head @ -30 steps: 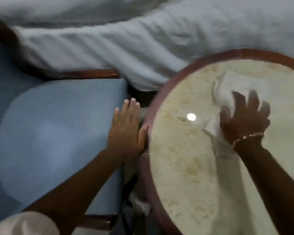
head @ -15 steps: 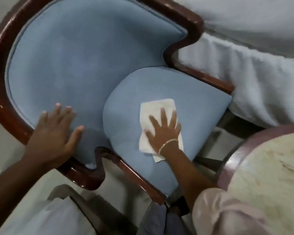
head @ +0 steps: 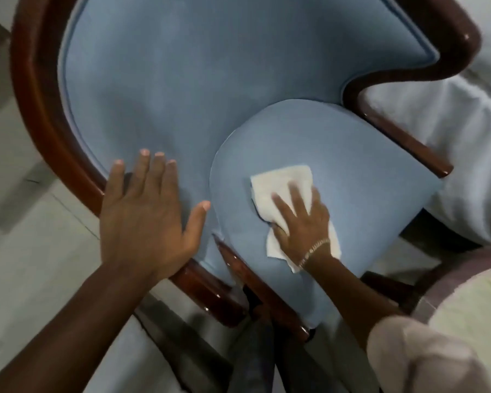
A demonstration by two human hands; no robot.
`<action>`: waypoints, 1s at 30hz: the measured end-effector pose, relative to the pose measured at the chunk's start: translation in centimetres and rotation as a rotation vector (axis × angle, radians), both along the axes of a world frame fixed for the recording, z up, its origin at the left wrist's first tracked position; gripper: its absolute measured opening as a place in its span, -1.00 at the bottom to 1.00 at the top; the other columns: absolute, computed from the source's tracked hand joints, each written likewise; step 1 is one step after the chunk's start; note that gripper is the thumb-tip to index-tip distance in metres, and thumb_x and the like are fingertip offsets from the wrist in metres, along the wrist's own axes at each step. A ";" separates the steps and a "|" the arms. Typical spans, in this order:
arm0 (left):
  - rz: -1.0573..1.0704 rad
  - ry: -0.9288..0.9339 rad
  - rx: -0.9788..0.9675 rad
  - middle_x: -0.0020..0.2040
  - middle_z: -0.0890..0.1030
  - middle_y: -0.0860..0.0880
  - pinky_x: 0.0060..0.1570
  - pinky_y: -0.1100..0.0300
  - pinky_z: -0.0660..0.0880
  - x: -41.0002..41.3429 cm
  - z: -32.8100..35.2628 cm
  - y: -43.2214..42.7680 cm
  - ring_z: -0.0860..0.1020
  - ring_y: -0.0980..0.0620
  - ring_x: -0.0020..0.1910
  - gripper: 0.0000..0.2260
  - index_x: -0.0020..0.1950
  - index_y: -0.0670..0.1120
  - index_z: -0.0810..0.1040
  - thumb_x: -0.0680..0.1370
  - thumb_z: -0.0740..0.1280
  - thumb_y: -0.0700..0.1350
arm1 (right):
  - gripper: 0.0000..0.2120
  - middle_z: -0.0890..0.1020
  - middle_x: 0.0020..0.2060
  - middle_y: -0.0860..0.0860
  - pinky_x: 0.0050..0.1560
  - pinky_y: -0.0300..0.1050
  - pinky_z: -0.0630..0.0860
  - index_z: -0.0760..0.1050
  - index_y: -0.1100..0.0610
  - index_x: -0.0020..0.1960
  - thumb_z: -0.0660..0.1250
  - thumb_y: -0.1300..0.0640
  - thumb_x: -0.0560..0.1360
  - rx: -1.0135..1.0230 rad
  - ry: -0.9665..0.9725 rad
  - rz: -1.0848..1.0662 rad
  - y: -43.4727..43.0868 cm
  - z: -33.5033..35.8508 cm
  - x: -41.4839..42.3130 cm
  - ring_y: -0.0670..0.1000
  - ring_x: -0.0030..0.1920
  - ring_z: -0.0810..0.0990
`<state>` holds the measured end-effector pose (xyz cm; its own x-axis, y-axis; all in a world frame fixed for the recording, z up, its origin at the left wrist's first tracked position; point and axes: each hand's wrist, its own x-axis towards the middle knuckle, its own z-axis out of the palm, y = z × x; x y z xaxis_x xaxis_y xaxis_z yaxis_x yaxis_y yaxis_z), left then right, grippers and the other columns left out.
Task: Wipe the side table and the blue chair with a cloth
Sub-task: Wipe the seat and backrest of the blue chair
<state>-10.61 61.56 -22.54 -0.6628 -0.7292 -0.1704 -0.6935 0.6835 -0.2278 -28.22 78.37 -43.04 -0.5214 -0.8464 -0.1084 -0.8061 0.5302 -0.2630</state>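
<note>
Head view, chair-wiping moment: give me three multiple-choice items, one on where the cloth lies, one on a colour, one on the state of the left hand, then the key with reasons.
1. Where does the cloth lie?
A. On the seat cushion
B. On the side table
C. On the floor

2. What colour is the chair's frame?
A. White
B. Dark reddish brown
C. Black

3. How is the left hand?
A. Closed around the cloth
B. Out of view
C. Open and flat, holding nothing

Key:
1 A, the white cloth is spread on the seat cushion under the right hand.
2 B, the glossy frame around the blue chair is reddish brown wood.
3 C, the left hand rests with fingers spread at the edge of the backrest, empty.
</note>
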 end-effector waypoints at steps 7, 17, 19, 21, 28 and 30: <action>0.032 0.053 -0.015 0.53 0.36 -0.30 0.52 -0.24 0.07 0.0 -1.0 -0.2 0.25 -0.27 0.57 -0.26 0.47 -0.25 0.36 0.58 -0.03 0.31 | -0.36 0.06 0.61 0.02 0.44 0.41 0.12 0.12 -0.19 0.53 0.08 -0.34 0.50 0.059 -0.093 -0.694 -3.3 0.2 -8.4 0.38 0.54 -0.02; 0.023 0.115 -0.010 0.57 0.30 -0.30 0.56 -0.23 0.00 0.5 1.2 -4.1 0.16 -0.27 0.60 -0.31 0.54 -0.28 0.30 0.56 0.13 0.18 | -0.37 0.34 0.49 0.11 0.18 0.33 0.45 0.34 -0.13 0.44 0.26 -0.09 0.36 -0.094 0.029 0.382 2.3 -0.5 2.1 0.40 0.44 0.29; -0.003 0.160 0.002 0.58 0.29 -0.26 0.58 -0.20 0.01 0.6 2.4 -8.7 0.14 -0.22 0.62 -0.30 0.56 -0.24 0.26 0.56 0.16 0.18 | -0.44 0.37 0.48 0.11 0.11 0.34 0.49 0.33 -0.12 0.41 0.21 -0.09 0.40 -0.085 0.009 0.082 1.4 -0.7 -2.0 0.43 0.35 0.35; -0.066 0.240 0.066 0.61 0.25 -0.19 0.60 -0.12 -0.04 -0.2 3.4 -13.5 0.09 -0.14 0.64 -0.30 0.59 -0.19 0.22 0.56 0.20 0.17 | -0.48 0.37 0.49 0.11 0.17 0.38 0.40 0.36 -0.08 0.38 0.23 -0.06 0.42 -0.066 -0.091 -0.394 -3.2 0.4 -4.7 0.46 0.32 0.34; -0.474 0.219 0.206 0.67 0.05 -0.14 0.59 -0.04 -0.17 -5.5 6.8 -27.1 -0.09 -0.10 0.66 -0.28 0.62 -0.18 0.13 0.56 0.09 0.21 | -0.58 0.60 0.26 0.08 0.26 0.03 0.47 0.42 0.09 0.40 0.32 0.21 0.56 -0.704 -1.100 -0.692 -23.4 11.3 0.2 0.19 0.32 0.51; -0.561 0.228 0.242 0.66 0.07 -0.16 0.60 -0.08 -0.11 -7.2 7.3 -29.6 -0.06 -0.11 0.65 -0.26 0.62 -0.20 0.12 0.56 0.06 0.23 | -0.53 0.34 0.52 0.01 0.51 0.19 0.19 0.27 -0.02 0.49 0.25 0.10 0.61 -0.840 -1.138 -0.309 -26.1 13.8 5.9 0.22 0.52 0.22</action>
<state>-17.81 31.94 -15.27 -0.9705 -0.2209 -0.0962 -0.2294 0.9693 0.0889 -22.33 52.31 -29.20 -0.6630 -0.7391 -0.1185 0.1644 0.0106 -0.9863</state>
